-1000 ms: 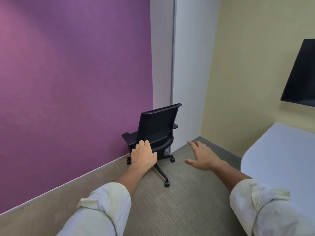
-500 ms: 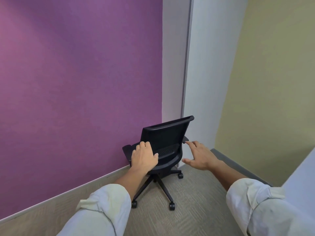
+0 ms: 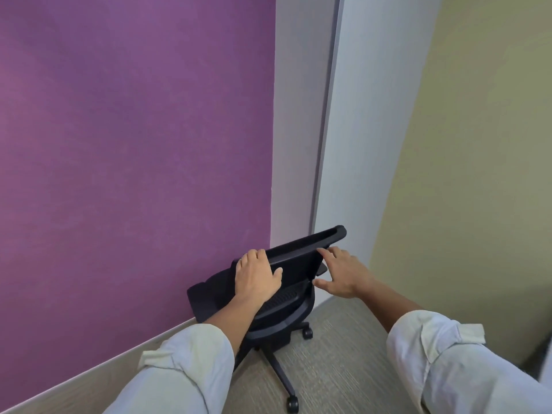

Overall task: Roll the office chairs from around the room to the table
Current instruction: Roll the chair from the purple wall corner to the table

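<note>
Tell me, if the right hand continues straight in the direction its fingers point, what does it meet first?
Probably the top edge of the black office chair's backrest. The right hand is open, its fingertips already at that rim; whether they touch is unclear.

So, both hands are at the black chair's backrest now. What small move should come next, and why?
Probably close both hands on the backrest's top edge. The left hand already lies over that edge, while the right hand is open, its fingers just at it. The black chair stands by the purple wall, so a firm grip comes before rolling it out.
</note>
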`<state>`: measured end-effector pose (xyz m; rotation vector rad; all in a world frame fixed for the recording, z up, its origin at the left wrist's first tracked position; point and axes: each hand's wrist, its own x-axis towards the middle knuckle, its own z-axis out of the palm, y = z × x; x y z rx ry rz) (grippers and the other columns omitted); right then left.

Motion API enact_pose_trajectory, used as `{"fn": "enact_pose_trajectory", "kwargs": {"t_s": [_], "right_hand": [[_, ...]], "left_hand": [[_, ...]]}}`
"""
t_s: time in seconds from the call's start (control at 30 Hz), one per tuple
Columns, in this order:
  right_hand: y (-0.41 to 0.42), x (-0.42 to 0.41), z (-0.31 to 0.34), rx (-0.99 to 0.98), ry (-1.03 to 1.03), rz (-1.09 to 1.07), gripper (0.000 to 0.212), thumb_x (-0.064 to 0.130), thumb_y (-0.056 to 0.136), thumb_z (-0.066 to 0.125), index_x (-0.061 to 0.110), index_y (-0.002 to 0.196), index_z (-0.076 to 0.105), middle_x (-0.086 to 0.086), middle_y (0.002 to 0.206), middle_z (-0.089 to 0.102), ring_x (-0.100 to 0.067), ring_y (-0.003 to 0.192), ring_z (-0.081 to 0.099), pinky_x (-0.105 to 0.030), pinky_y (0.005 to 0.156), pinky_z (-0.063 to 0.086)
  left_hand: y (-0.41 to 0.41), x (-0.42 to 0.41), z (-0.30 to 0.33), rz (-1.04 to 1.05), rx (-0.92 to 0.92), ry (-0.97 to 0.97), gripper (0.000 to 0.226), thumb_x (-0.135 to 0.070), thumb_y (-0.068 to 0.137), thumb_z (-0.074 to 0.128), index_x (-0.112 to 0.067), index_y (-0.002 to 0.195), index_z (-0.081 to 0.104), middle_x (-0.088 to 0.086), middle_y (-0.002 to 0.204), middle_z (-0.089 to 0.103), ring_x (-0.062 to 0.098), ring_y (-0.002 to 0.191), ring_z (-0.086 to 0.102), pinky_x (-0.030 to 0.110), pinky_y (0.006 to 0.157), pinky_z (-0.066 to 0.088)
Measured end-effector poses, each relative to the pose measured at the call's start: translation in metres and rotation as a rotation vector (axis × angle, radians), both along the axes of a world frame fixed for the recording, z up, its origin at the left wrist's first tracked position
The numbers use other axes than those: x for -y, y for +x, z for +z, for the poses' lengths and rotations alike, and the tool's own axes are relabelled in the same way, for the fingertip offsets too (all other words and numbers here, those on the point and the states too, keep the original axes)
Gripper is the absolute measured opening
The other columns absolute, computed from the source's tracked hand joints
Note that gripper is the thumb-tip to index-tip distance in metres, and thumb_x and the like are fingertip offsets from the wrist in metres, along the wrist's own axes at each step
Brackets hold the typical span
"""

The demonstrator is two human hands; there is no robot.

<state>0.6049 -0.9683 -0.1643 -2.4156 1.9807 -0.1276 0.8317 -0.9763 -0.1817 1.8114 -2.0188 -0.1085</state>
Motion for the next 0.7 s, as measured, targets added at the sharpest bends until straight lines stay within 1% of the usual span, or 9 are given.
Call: {"fn": "enact_pose_trajectory", "kwargs": {"t_s": [0.1,0.2,0.3,0.37,0.4,0.5,0.57,0.63,0.7], "right_hand": [[0.009,0.052,-0.007,-0.058,0.026,-0.001,0.091,0.064,0.088,0.054,0.015,0.156,0.02,-0.016,0.152,0.037,-0.036,0.134,0.042,-0.05,0.11,0.038],[0.013,0.099,-0.017,-0.068,0.085,-0.037,0.092,0.061,0.086,0.06,0.014,0.155,0.022,-0.014,0.15,0.038,-0.036,0.135,0.04,-0.049,0.111,0.037],[0.014,0.131,-0.033,-0.149,0.144,-0.078,0.086,0.056,0.085,0.061,0.018,0.153,0.026,-0.013,0.153,0.035,-0.035,0.144,0.027,-0.05,0.116,0.028],[0.012,0.143,-0.045,-0.228,0.163,-0.097,0.083,0.05,0.085,0.063,0.019,0.152,0.026,-0.014,0.156,0.03,-0.038,0.15,0.013,-0.053,0.119,0.021],[0.01,0.148,-0.05,-0.25,0.153,-0.107,0.079,0.048,0.085,0.063,0.019,0.15,0.029,-0.015,0.154,0.032,-0.039,0.149,0.013,-0.054,0.119,0.021],[0.006,0.162,-0.051,-0.318,0.083,-0.11,0.059,0.048,0.083,0.062,0.019,0.132,0.046,-0.012,0.134,0.05,-0.036,0.133,0.038,-0.05,0.113,0.027],[0.007,0.168,-0.045,-0.343,0.083,-0.107,0.047,0.047,0.084,0.058,0.021,0.123,0.056,-0.008,0.121,0.057,-0.032,0.118,0.05,-0.047,0.11,0.031],[0.008,0.172,-0.044,-0.342,0.104,-0.115,0.037,0.043,0.084,0.054,0.025,0.114,0.065,-0.004,0.113,0.064,-0.03,0.111,0.056,-0.046,0.108,0.031],[0.011,0.172,-0.047,-0.343,0.104,-0.113,0.027,0.04,0.08,0.054,0.027,0.1,0.068,-0.001,0.103,0.068,-0.028,0.106,0.059,-0.045,0.107,0.032]], "left_hand": [[-0.004,0.044,-0.005,-0.032,-0.047,0.036,0.057,-0.048,0.094,0.056,-0.007,0.133,0.049,0.011,0.13,0.055,0.027,0.121,0.051,0.04,0.103,0.043],[-0.009,0.078,-0.014,-0.105,-0.096,0.166,0.056,-0.05,0.092,0.058,-0.007,0.127,0.053,0.012,0.123,0.057,0.028,0.113,0.055,0.04,0.091,0.049],[-0.011,0.108,-0.028,-0.183,0.013,0.274,0.058,-0.057,0.089,0.058,-0.008,0.121,0.055,0.012,0.117,0.059,0.027,0.104,0.059,0.039,0.086,0.05],[-0.012,0.123,-0.037,-0.189,0.117,0.273,0.057,-0.061,0.089,0.056,-0.011,0.116,0.057,0.01,0.114,0.061,0.026,0.1,0.061,0.038,0.081,0.049],[-0.014,0.129,-0.04,-0.176,0.152,0.252,0.055,-0.063,0.088,0.055,-0.013,0.113,0.058,0.008,0.11,0.062,0.025,0.098,0.061,0.037,0.078,0.048],[-0.021,0.136,-0.042,-0.124,0.172,0.206,0.044,-0.062,0.087,0.055,-0.019,0.092,0.066,0.002,0.09,0.068,0.021,0.079,0.063,0.032,0.066,0.041],[-0.025,0.135,-0.042,-0.107,0.18,0.211,0.039,-0.057,0.087,0.057,-0.02,0.087,0.066,0.001,0.085,0.069,0.022,0.073,0.061,0.032,0.065,0.041],[-0.025,0.132,-0.044,-0.11,0.199,0.221,0.034,-0.052,0.088,0.058,-0.019,0.087,0.066,0.001,0.086,0.068,0.022,0.072,0.06,0.033,0.065,0.041],[-0.022,0.128,-0.046,-0.113,0.221,0.225,0.031,-0.048,0.088,0.059,-0.019,0.089,0.066,0.002,0.088,0.069,0.024,0.079,0.065,0.033,0.066,0.042]]}}
